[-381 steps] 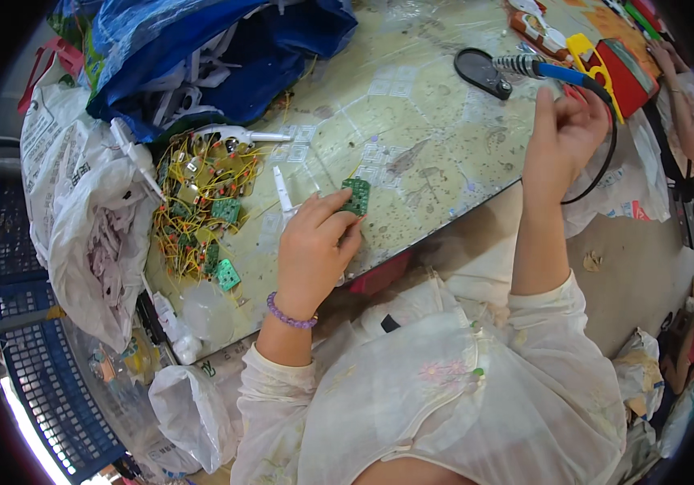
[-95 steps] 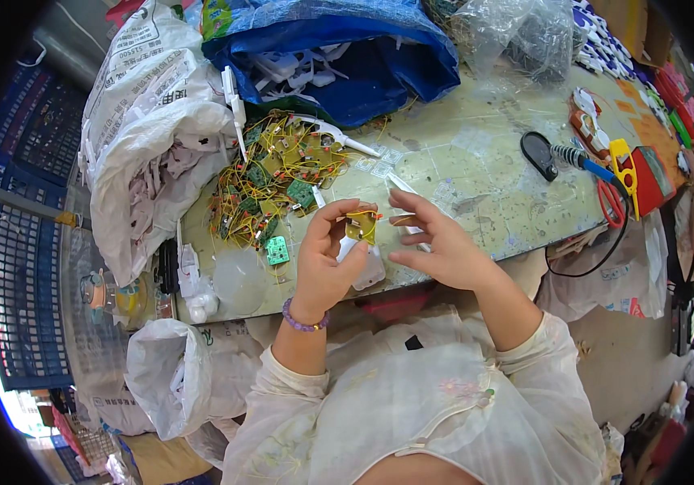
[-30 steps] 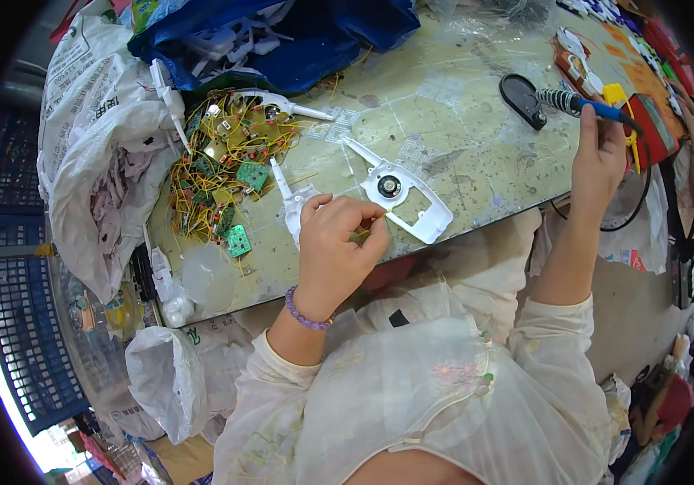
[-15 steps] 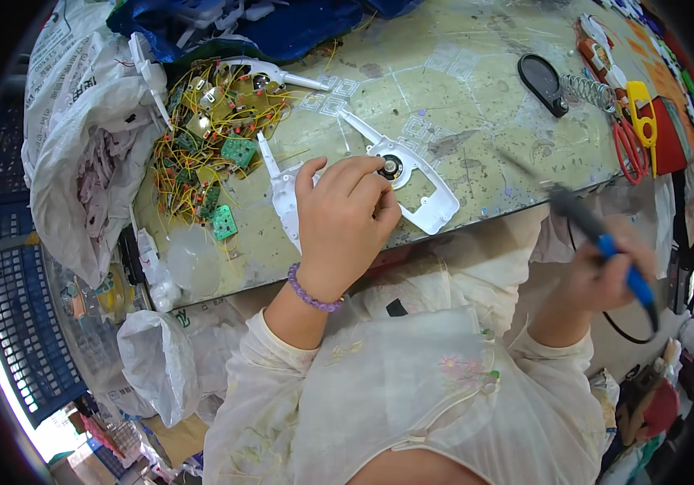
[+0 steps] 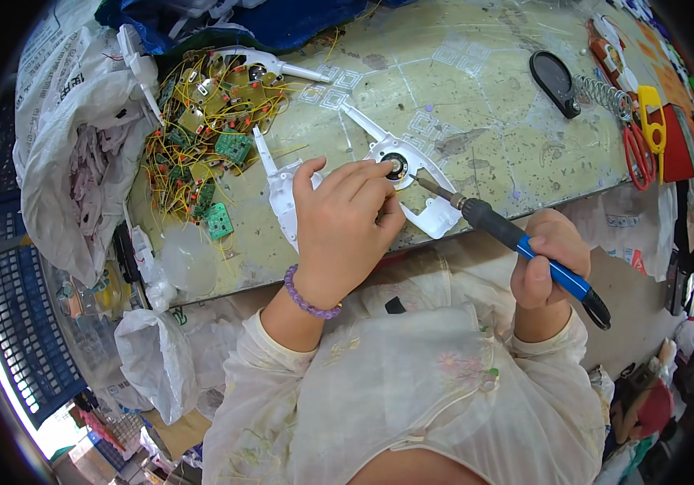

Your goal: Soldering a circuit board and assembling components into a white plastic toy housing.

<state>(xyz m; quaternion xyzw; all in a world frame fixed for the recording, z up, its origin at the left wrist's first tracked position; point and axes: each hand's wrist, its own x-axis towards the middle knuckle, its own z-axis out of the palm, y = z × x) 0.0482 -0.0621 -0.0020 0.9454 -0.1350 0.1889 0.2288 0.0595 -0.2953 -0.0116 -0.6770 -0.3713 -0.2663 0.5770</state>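
A soldering iron (image 5: 497, 226) with a blue and black handle is gripped in my right hand (image 5: 553, 255). Its metal tip points left, close to a small round black speaker (image 5: 396, 166); whether they touch I cannot tell. The speaker sits in a white plastic shell (image 5: 437, 212) with a narrow handle. My left hand (image 5: 345, 222) is closed, its fingertips at the speaker's left edge; whatever they pinch is hidden. Partly under that hand lies another white plastic shell half (image 5: 282, 194).
Green circuit boards tangled in yellow wires (image 5: 201, 137) are heaped at the left. A white sack (image 5: 64, 178) stands beyond them, below a blue bag (image 5: 282, 28). At the far right lie a black oval part (image 5: 553, 81), a metal spring (image 5: 603, 93), red-handled scissors (image 5: 640, 158) and a yellow tool (image 5: 652, 129).
My right hand has swung left with the soldering iron, bringing its tip from the table's right side to beside the speaker. My left hand stays in place at the shell.
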